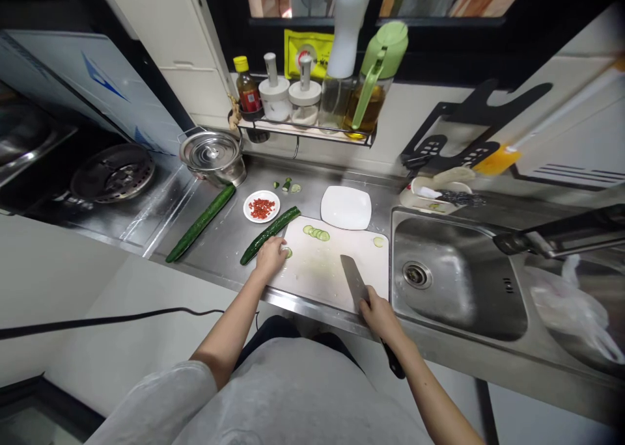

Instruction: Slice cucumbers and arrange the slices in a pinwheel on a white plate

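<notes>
My left hand [270, 257] curls its fingers over the cut end of a long cucumber [268, 235] at the left edge of the white cutting board [332, 269]. A few cucumber slices [316, 233] lie at the board's far side and a single slice [378, 241] sits near its right corner. My right hand [379, 315] grips the black handle of a cleaver [355, 282], whose blade lies over the board's near right part, apart from the cucumber.
A second whole cucumber [201, 222] lies left on the steel counter. A small dish of chopped red chilli [262, 207], a white square plate [346, 207], cucumber ends [288, 185], a lidded pot [213, 155] and a condiment rack [312, 116] stand behind. A sink [454, 282] is right, the stove [112, 172] left.
</notes>
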